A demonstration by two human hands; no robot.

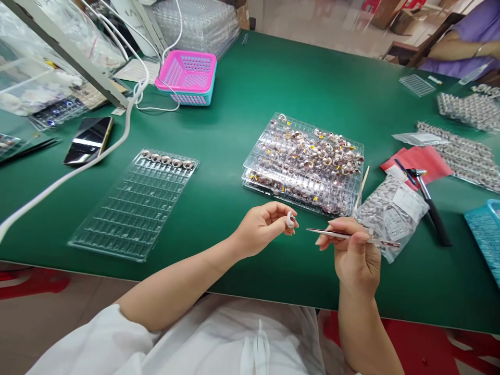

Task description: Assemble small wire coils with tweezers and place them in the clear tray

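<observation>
My left hand point(262, 225) pinches a small white earpiece-like part point(289, 221) between thumb and fingertips, above the green table point(219, 135). My right hand point(353, 249) grips metal tweezers point(344, 235), their tips pointing left toward the part with a small gap between. Just behind both hands lies a stack of clear trays point(304, 164) full of small shiny parts. To the left, a clear compartment tray point(135, 205) holds one row of parts along its far edge.
A phone point(89, 140), white cable point(94, 159) and pink basket point(187, 77) sit at the left back. A bag of parts point(392, 211), a wooden stick point(362, 185), a black-handled tool point(429, 203), red sheets and more filled trays lie right. Another person's arm point(461, 47) rests far right.
</observation>
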